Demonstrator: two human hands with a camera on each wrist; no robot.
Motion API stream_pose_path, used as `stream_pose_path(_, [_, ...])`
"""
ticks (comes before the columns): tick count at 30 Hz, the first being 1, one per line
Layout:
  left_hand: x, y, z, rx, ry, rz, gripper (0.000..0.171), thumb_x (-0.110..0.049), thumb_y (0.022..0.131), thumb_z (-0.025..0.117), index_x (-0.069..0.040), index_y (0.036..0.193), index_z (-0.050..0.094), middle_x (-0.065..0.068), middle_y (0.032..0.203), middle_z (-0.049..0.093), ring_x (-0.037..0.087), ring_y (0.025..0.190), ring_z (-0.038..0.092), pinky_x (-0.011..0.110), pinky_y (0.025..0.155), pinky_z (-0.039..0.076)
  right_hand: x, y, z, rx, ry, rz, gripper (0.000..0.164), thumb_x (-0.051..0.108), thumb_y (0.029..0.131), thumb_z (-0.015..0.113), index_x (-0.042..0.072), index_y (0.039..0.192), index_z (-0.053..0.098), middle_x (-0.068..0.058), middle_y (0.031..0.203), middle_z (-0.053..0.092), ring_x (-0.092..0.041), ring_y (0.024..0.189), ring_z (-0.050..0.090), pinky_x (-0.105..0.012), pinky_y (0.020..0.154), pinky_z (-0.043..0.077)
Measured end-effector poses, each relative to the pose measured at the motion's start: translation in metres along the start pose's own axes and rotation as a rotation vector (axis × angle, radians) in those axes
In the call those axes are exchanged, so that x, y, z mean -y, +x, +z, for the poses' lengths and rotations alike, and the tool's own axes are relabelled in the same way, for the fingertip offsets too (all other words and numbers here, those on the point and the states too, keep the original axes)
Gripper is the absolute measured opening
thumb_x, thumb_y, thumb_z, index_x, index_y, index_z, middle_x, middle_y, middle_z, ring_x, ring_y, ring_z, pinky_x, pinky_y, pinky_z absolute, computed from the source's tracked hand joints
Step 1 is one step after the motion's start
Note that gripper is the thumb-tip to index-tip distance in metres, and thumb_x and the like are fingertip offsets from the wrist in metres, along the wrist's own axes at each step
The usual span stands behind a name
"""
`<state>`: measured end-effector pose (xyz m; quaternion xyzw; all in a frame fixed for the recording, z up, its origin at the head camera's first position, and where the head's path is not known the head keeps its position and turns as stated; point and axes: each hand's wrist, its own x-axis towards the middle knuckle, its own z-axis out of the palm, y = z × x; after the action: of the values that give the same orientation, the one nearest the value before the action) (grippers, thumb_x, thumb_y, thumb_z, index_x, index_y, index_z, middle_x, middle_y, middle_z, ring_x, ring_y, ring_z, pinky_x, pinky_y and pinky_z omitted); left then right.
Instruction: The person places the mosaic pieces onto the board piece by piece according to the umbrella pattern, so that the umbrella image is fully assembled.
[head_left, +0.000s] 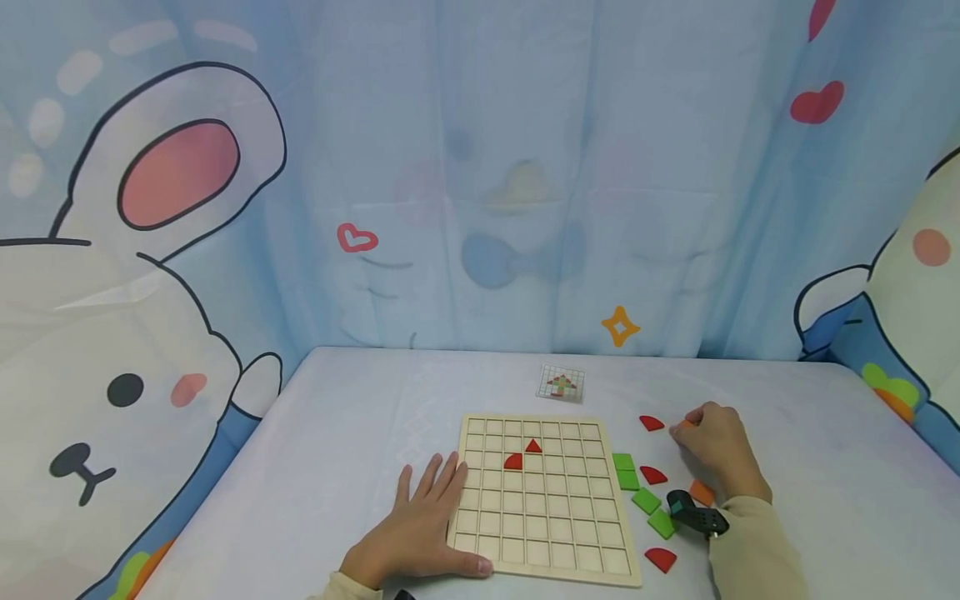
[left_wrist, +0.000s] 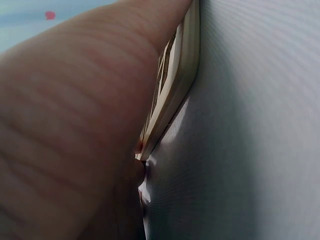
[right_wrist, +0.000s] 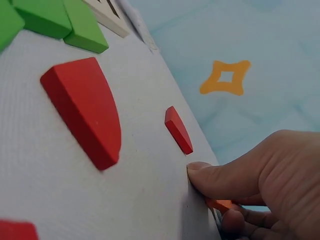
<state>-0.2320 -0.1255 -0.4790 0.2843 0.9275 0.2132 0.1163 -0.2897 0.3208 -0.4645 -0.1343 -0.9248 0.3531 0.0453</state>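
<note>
My left hand (head_left: 420,529) rests with spread fingers at the left edge of a wooden grid board (head_left: 558,506), its thumb along the near left corner. On the board lie a red triangle (head_left: 533,447) and a red quarter-circle block (head_left: 513,462). Right of the board, my right hand (head_left: 722,450) pinches an orange block (right_wrist: 220,204) between thumb and fingers, low at the table. Most of that block is hidden by the fingers. In the right wrist view, a red quarter-circle block (right_wrist: 178,131) lies just beyond the thumb.
Several green squares (head_left: 647,500) lie along the board's right side. More red quarter-circle blocks (head_left: 661,559) and another orange block (head_left: 702,492) lie near the right forearm. A pattern card (head_left: 561,383) sits behind the board. A printed curtain (head_left: 517,292) hangs behind the white table.
</note>
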Motion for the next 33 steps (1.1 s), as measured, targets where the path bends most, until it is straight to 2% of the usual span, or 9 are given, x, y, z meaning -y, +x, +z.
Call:
stream_pose_path(4, [0.0, 0.0, 0.001, -0.007, 0.008, -0.007, 0.129, -0.077, 0.084, 0.074, -0.002, 0.171, 0.016, 0.015, 0.179, 0.005, 0.035, 0.164, -0.004, 0.071, 0.121, -0.009, -0.001, 0.0, -0.001, -0.004, 0.007, -0.022, 0.037, 0.008, 0.098, 0.072, -0.015, 0.119, 0.052, -0.031, 0.106, 0.057, -0.047, 0.099, 0.052, -0.059, 0.088, 0.052])
stream_pose_path(10, [0.001, -0.001, 0.001, -0.013, -0.006, 0.012, 0.129, -0.078, 0.084, 0.073, -0.001, 0.171, 0.016, 0.017, 0.178, 0.004, 0.037, 0.164, -0.004, 0.072, 0.12, -0.009, -0.009, 0.001, -0.004, -0.05, 0.046, -0.112, 0.025, 0.009, 0.103, 0.068, -0.012, 0.116, 0.063, -0.022, 0.098, 0.066, -0.039, 0.092, 0.059, -0.051, 0.082, 0.052])
stream_pose_path(13, [0.002, -0.001, 0.002, -0.013, -0.024, 0.02, 0.131, -0.082, 0.083, 0.07, -0.002, 0.171, 0.016, 0.017, 0.178, 0.004, 0.037, 0.164, -0.006, 0.073, 0.119, -0.011, -0.01, 0.003, -0.006, -0.039, 0.082, -0.112, 0.029, 0.01, 0.106, 0.065, -0.012, 0.125, 0.065, -0.024, 0.104, 0.068, -0.037, 0.093, 0.06, -0.044, 0.08, 0.053])
stream_pose_path(18, [0.004, -0.001, 0.003, -0.014, -0.032, 0.023, 0.132, -0.086, 0.083, 0.067, -0.003, 0.172, 0.015, 0.016, 0.179, 0.003, 0.036, 0.164, -0.007, 0.072, 0.119, -0.011, -0.005, 0.004, -0.004, 0.004, 0.185, -0.06, 0.038, 0.013, 0.107, 0.063, -0.008, 0.138, 0.063, -0.028, 0.12, 0.067, -0.036, 0.1, 0.06, -0.028, 0.073, 0.052])
stream_pose_path(24, [0.003, -0.002, 0.001, -0.015, -0.023, 0.031, 0.132, -0.085, 0.083, 0.068, -0.002, 0.171, 0.015, 0.017, 0.179, 0.004, 0.037, 0.164, -0.006, 0.073, 0.119, -0.01, 0.009, 0.0, 0.0, 0.047, 0.314, -0.121, 0.039, 0.013, 0.108, 0.062, -0.011, 0.139, 0.062, -0.03, 0.129, 0.066, -0.029, 0.1, 0.071, -0.018, 0.076, 0.055])
stream_pose_path(29, [0.002, -0.002, 0.001, -0.022, -0.023, 0.035, 0.132, -0.084, 0.083, 0.068, -0.001, 0.171, 0.016, 0.018, 0.178, 0.005, 0.037, 0.164, -0.005, 0.073, 0.119, -0.009, 0.027, -0.006, -0.001, 0.094, 0.431, -0.191, 0.037, 0.008, 0.107, 0.064, -0.016, 0.135, 0.061, -0.026, 0.121, 0.069, -0.017, 0.088, 0.076, -0.022, 0.079, 0.059])
stream_pose_path(33, [0.002, -0.003, 0.001, -0.023, -0.023, 0.037, 0.132, -0.084, 0.083, 0.068, -0.001, 0.171, 0.016, 0.018, 0.178, 0.004, 0.037, 0.164, -0.006, 0.074, 0.119, -0.009, 0.043, -0.009, 0.002, 0.138, 0.485, -0.227, 0.035, 0.007, 0.106, 0.067, -0.016, 0.131, 0.062, -0.02, 0.112, 0.075, -0.018, 0.086, 0.077, -0.03, 0.078, 0.062])
